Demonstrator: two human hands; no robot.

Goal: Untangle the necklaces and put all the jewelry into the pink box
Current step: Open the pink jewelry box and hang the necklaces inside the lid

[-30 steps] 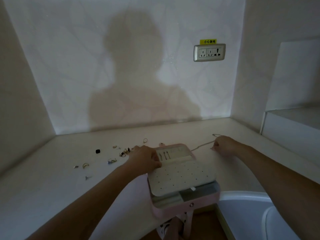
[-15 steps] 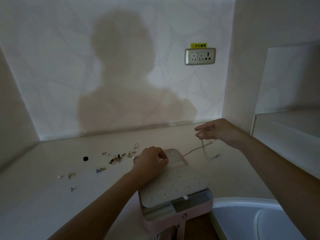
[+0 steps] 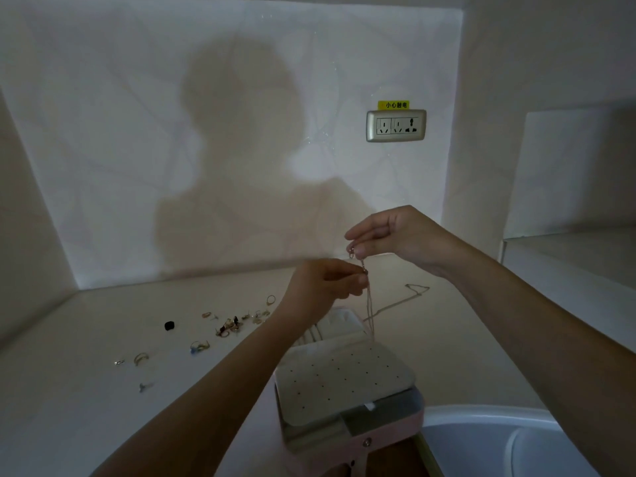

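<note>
Pink box [image 3: 344,451] sits at the near edge of the pale counter [image 3: 86,390]. A white pad [image 3: 344,376] with rows of little dots lies on top of it.

Both hands are up in the air over the back of the box. The right hand [image 3: 399,235] pinches the top end of a thin necklace [image 3: 369,304] between thumb and finger, and a tiny clasp shows just there. The left hand [image 3: 323,284] is a bit lower and pinches the same necklace just under the right hand, with its other fingers curled in. From the hands the necklace hangs down in two thin strands to the back of the box.

Another bit of thin chain [image 3: 413,290] lies on the counter to the right of the box. I cannot tell if it is the same necklace.

Left of the box there are small rings [image 3: 229,327] scattered on the counter, and a little black thing [image 3: 169,325] too.

On the wall is a socket [image 3: 395,125] with a yellow sticker [image 3: 393,105] over it.
</note>
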